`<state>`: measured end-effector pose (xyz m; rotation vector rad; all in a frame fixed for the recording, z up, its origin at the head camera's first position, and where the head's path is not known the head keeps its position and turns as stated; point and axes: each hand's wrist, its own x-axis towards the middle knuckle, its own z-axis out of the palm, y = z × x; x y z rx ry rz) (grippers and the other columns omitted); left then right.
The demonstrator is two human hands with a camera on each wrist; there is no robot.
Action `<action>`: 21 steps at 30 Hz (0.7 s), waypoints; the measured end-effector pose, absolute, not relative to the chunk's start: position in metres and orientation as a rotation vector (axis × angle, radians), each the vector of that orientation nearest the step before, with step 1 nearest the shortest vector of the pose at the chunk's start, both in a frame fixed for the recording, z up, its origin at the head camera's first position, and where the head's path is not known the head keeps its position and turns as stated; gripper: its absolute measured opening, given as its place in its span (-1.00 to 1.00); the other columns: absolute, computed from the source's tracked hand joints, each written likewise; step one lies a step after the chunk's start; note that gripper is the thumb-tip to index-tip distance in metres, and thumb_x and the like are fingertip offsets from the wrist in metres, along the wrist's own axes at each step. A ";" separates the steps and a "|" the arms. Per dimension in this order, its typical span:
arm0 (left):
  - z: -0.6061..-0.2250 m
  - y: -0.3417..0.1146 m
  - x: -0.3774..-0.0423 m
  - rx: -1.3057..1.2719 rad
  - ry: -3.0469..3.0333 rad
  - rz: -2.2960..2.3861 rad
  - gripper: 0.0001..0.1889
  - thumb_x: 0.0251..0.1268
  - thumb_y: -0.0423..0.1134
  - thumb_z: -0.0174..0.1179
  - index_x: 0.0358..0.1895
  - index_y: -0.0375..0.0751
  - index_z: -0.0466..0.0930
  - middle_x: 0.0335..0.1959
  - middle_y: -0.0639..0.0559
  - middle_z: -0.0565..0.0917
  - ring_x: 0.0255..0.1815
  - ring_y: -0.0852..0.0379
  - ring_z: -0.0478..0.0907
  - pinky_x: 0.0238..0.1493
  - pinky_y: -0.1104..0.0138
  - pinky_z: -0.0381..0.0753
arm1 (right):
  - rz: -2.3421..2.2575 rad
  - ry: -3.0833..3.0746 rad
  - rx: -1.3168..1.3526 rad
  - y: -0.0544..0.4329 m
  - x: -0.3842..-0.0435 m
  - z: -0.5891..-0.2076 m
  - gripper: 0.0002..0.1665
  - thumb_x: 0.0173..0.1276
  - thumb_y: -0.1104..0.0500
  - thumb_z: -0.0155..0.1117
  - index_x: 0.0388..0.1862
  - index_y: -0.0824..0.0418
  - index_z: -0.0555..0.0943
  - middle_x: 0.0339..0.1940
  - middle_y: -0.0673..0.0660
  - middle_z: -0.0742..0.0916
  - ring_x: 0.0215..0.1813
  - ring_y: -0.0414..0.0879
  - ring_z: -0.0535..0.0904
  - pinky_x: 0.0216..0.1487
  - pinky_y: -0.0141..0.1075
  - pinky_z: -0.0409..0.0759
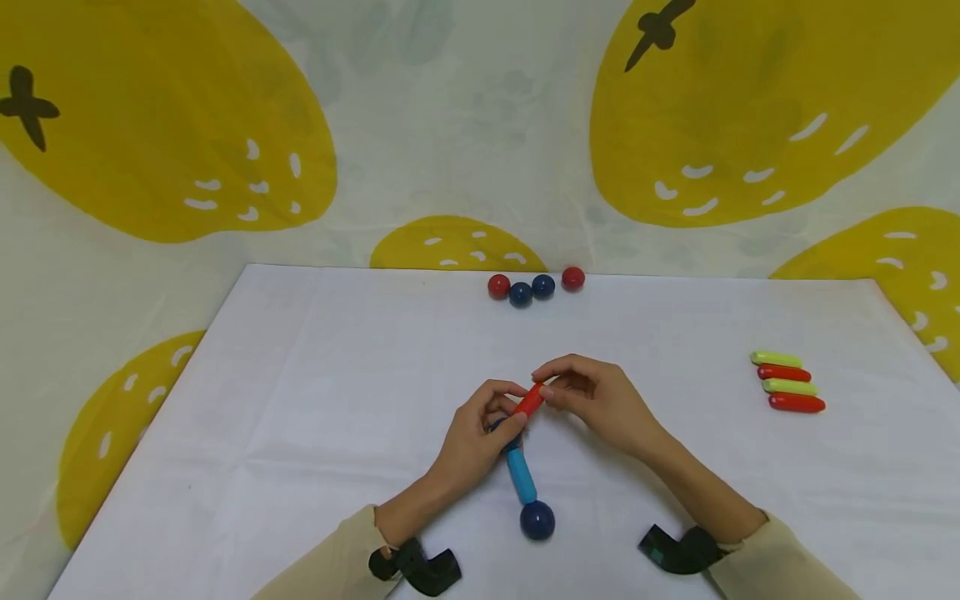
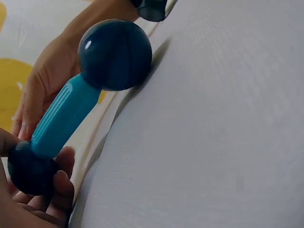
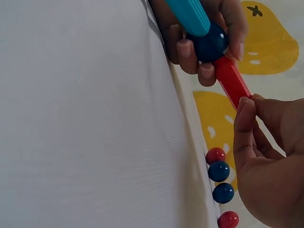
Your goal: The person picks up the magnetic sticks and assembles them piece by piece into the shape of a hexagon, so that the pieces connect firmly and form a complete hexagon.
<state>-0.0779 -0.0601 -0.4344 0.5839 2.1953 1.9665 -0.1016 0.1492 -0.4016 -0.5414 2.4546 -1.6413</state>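
Note:
My left hand (image 1: 477, 433) grips a dark blue ball (image 3: 210, 43) between thumb and fingers. From that ball a light blue rod (image 1: 521, 476) runs toward me, with a second dark blue ball (image 1: 537, 520) on its near end. A red rod (image 3: 232, 81) meets the gripped ball on its other side. The thumb and fingertips of my right hand (image 1: 596, 398) pinch the red rod's far end. In the left wrist view, the light blue rod (image 2: 66, 116) joins both balls, and the right hand shows behind it.
Two red balls (image 1: 573, 278) and two dark blue balls (image 1: 521, 294) sit in a row at the white table's back edge. On the right lie two red rods (image 1: 797, 403) and two yellow-green rods (image 1: 790, 387), side by side. A fruit-patterned cloth (image 1: 465, 125) hangs behind.

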 end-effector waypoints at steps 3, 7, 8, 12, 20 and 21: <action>-0.435 -0.059 -0.078 0.559 2.164 1.988 -0.69 0.36 -0.34 0.14 0.13 -0.23 0.41 -0.34 -0.11 0.60 -0.50 0.15 0.54 -0.34 0.39 0.46 | -1.651 2.436 -0.538 0.149 -0.107 -0.399 -0.75 0.33 0.22 0.29 -0.01 0.08 0.62 -0.16 0.01 0.70 -0.23 -0.09 0.66 -0.15 -0.30 0.62; -0.439 -0.059 -0.079 0.522 2.181 2.000 -0.68 0.35 -0.29 0.17 0.12 -0.14 0.42 -0.35 0.00 0.58 -0.54 0.12 0.54 -0.33 0.36 0.47 | -1.636 2.481 -0.551 0.150 -0.121 -0.397 -0.74 0.35 0.24 0.27 0.01 0.11 0.61 -0.15 0.06 0.70 -0.24 -0.06 0.65 -0.16 -0.31 0.62; -0.439 -0.059 -0.079 0.518 2.186 1.998 -0.68 0.35 -0.27 0.18 0.12 -0.11 0.44 -0.34 0.01 0.58 -0.54 0.12 0.55 -0.33 0.36 0.47 | -1.629 2.506 -0.555 0.150 -0.126 -0.396 -0.74 0.35 0.23 0.26 0.01 0.12 0.61 -0.14 0.07 0.70 -0.24 -0.04 0.65 -0.18 -0.31 0.62; -0.438 -0.059 -0.078 0.511 2.178 2.001 -0.68 0.35 -0.28 0.18 0.13 -0.12 0.46 -0.32 -0.01 0.59 -0.53 0.05 0.57 -0.34 0.36 0.51 | -1.572 2.638 -0.532 0.146 -0.151 -0.396 -0.72 0.36 0.16 0.27 0.03 0.14 0.61 -0.10 0.09 0.70 -0.25 -0.01 0.64 -0.26 -0.29 0.62; -0.423 -0.059 -0.073 0.574 2.087 2.053 -0.63 0.34 -0.46 0.12 0.19 -0.32 0.38 -0.34 -0.22 0.56 -0.46 -0.26 0.60 -0.39 0.39 0.52 | -1.478 2.830 -0.487 0.129 -0.191 -0.405 -0.66 0.31 0.22 0.31 0.08 0.12 0.60 0.05 0.12 0.62 -0.19 -0.05 0.61 -0.23 -0.21 0.62; -0.419 -0.059 -0.072 0.593 2.094 2.057 -0.63 0.33 -0.47 0.12 0.19 -0.35 0.38 -0.35 -0.24 0.57 -0.45 -0.28 0.60 -0.38 0.39 0.53 | -1.480 2.844 -0.491 0.127 -0.194 -0.407 -0.64 0.31 0.24 0.31 0.09 0.12 0.59 0.07 0.11 0.60 -0.18 -0.05 0.61 -0.21 -0.20 0.62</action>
